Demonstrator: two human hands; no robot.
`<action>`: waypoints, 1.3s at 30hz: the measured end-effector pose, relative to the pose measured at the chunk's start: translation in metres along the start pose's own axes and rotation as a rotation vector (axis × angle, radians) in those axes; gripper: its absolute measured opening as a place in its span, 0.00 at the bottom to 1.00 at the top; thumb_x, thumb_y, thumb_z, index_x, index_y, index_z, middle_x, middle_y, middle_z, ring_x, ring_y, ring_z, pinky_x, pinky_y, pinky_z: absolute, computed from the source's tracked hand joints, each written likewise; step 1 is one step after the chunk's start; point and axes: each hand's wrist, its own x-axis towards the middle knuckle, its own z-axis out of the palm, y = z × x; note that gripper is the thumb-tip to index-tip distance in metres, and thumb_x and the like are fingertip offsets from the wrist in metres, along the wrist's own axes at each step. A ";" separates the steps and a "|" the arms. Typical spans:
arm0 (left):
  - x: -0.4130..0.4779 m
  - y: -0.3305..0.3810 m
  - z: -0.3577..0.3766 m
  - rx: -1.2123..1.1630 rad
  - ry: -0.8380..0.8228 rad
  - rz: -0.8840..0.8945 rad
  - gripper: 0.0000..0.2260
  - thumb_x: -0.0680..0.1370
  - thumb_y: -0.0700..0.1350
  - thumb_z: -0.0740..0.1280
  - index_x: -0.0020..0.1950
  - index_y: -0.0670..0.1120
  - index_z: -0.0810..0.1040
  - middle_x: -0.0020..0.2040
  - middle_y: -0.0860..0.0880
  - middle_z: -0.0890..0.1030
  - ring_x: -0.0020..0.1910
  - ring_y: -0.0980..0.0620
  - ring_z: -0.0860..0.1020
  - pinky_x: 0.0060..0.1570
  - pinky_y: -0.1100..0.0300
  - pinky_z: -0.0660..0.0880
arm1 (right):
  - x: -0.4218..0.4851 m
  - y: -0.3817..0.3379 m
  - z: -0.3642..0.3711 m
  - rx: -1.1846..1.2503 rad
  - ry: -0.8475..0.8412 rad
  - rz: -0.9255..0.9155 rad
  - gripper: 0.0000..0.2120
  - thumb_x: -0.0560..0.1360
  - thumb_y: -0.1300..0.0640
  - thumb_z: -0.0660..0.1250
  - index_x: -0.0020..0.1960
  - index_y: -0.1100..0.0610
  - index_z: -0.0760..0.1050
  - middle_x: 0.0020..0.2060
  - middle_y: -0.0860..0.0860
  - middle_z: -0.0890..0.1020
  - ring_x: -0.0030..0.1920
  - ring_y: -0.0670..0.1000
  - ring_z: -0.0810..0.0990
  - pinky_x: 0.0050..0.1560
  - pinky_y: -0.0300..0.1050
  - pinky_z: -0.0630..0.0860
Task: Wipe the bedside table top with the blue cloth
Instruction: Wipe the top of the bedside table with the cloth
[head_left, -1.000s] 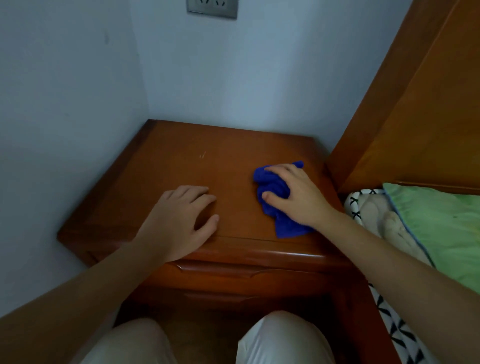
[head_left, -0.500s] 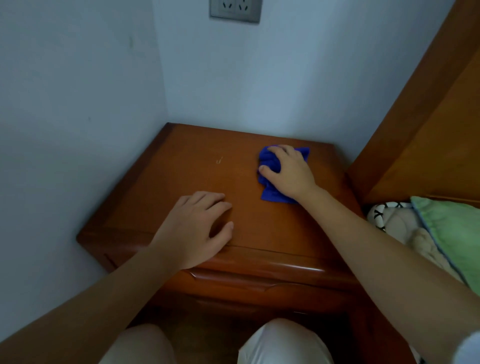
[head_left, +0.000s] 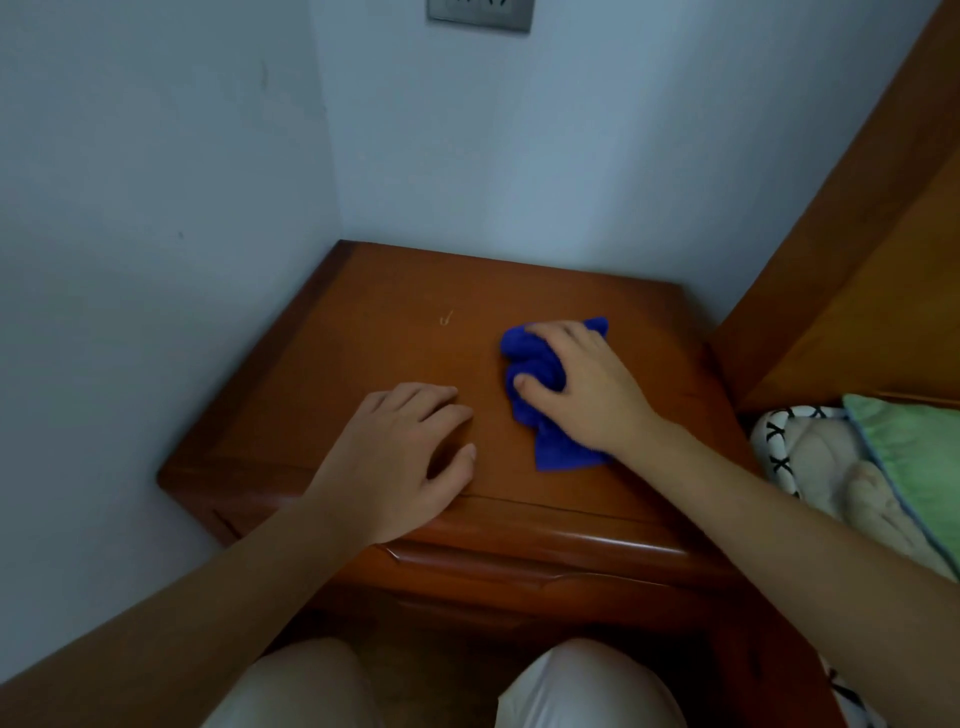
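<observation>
Blue cloth (head_left: 524, 364) lay bunched on the right half of the bedside table top (head_left: 395, 332), about mid-depth. Its long axis ran roughly far to near, with a flat tail sticking out toward the near edge. Right hand (head_left: 582, 387) was on top of it, fingers curled over the wad and thumb dug into the left side, pressing it down. Left hand (head_left: 400, 457) rested on the near-left part of the top, fingers relaxed and holding nothing. It lay just beside the cloth, not touching it. Hands were apart.

Open wood lay mostly left and far of the cloth; a small pale mark (head_left: 447, 317) sat in that far-middle zone. Left wall (head_left: 156, 260) and back wall (head_left: 519, 156) butted against the top on two sides, and the headboard (head_left: 857, 291) closed in the right. Only the near edge was open.

Judgement: the next stroke probably had most room going left or far-left. The left hand sat in the path of a near-left sweep and would need to lift. The far-left corner looked tight for the knuckles.
</observation>
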 end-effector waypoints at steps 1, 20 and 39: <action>-0.001 0.000 0.000 -0.003 0.005 0.000 0.24 0.80 0.60 0.54 0.69 0.50 0.77 0.70 0.51 0.75 0.70 0.52 0.70 0.67 0.52 0.67 | 0.017 0.005 0.003 0.003 0.021 0.043 0.31 0.77 0.37 0.64 0.75 0.51 0.68 0.70 0.51 0.72 0.70 0.55 0.70 0.69 0.53 0.68; -0.006 0.001 0.002 0.018 0.130 -0.045 0.20 0.79 0.56 0.58 0.60 0.46 0.81 0.60 0.48 0.81 0.60 0.49 0.76 0.58 0.52 0.70 | -0.065 -0.069 0.020 -0.048 0.097 0.031 0.30 0.78 0.39 0.61 0.76 0.50 0.67 0.73 0.48 0.70 0.71 0.52 0.67 0.71 0.50 0.69; -0.039 -0.083 -0.032 -0.024 0.113 -0.164 0.22 0.79 0.59 0.58 0.63 0.48 0.81 0.65 0.49 0.79 0.65 0.49 0.75 0.63 0.46 0.72 | -0.031 -0.065 0.024 0.061 0.002 -0.025 0.33 0.75 0.34 0.62 0.76 0.46 0.66 0.73 0.43 0.68 0.72 0.48 0.64 0.71 0.48 0.64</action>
